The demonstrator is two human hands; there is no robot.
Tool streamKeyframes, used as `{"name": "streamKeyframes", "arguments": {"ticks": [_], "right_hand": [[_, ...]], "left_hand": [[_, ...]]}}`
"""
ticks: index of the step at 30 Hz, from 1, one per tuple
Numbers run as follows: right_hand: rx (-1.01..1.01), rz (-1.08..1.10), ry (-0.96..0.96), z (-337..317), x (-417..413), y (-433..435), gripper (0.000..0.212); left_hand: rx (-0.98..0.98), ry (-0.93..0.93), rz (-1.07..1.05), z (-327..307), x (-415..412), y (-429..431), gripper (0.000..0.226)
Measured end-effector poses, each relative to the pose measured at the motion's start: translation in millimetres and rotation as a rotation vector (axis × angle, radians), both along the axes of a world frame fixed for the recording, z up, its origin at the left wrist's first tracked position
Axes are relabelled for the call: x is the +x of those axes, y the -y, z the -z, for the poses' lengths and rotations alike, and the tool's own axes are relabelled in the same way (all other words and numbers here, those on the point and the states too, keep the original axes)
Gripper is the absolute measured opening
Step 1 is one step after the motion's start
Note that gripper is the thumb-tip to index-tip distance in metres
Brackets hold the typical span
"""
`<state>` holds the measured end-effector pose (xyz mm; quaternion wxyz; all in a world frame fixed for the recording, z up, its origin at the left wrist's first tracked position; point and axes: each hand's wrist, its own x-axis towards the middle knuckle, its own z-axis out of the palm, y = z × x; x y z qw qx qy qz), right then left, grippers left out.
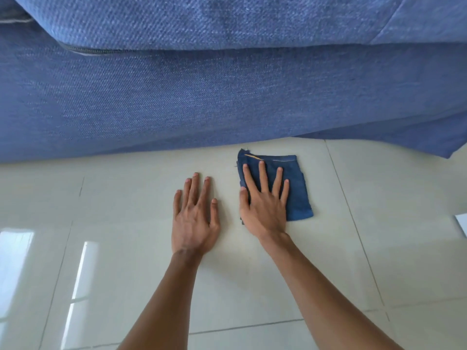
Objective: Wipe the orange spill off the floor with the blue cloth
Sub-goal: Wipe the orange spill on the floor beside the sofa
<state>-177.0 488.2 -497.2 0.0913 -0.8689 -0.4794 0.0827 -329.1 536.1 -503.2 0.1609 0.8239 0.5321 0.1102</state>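
A folded dark blue cloth (298, 188) lies flat on the pale tiled floor (379, 223), close to the sofa's base. An orange streak shows on the cloth's top left edge. My right hand (262, 203) presses flat on the cloth's left half, fingers spread. My left hand (194, 215) rests palm down on the bare tile to the left of the cloth, fingers apart, holding nothing. No orange spill is visible on the floor around the cloth; anything under the cloth is hidden.
A blue fabric sofa (202, 97) fills the upper half of the view and overhangs the floor just beyond the cloth. A small white object (461, 223) sits at the right edge. Glossy tiles with window reflections lie at the left.
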Motion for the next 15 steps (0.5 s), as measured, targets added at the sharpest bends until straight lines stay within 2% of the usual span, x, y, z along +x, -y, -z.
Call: {"name": "streamKeyframes", "arguments": {"ticks": [3,4,6,8,9,10,13,15], "right_hand": [[0.002,-0.388,0.058,0.9,18.5,47.1,0.055],[-0.009,-0.446,0.062,-1.6,33.1,68.4,0.055],[-0.014,-0.285,0.066,1.6,57.5,74.0,0.055],[-0.006,0.045,0.019,3.5,54.8,30.8,0.056],[-0.014,0.133,-0.025,-0.8,39.7,7.7,0.056],[-0.014,0.121,-0.036,-2.6,21.7,-3.6,0.057],[0.022,-0.318,0.014,-1.6,-7.1,38.6,0.055],[0.024,-0.43,0.02,-4.7,7.3,89.1,0.055]], "left_hand": [[0.0,-0.001,-0.004,0.9,-0.7,-0.3,0.056],[-0.004,-0.001,-0.009,0.6,-0.5,-0.4,0.056],[-0.005,-0.005,-0.01,0.0,0.1,1.1,0.056],[0.007,-0.005,-0.012,1.8,0.1,0.7,0.056],[0.01,-0.007,-0.011,2.2,0.0,-0.1,0.056],[0.011,-0.011,-0.006,1.6,0.1,-0.2,0.056],[0.012,-0.005,0.0,0.0,-0.3,0.9,0.057],[0.002,0.004,-0.007,0.6,-1.9,1.0,0.057]]}}
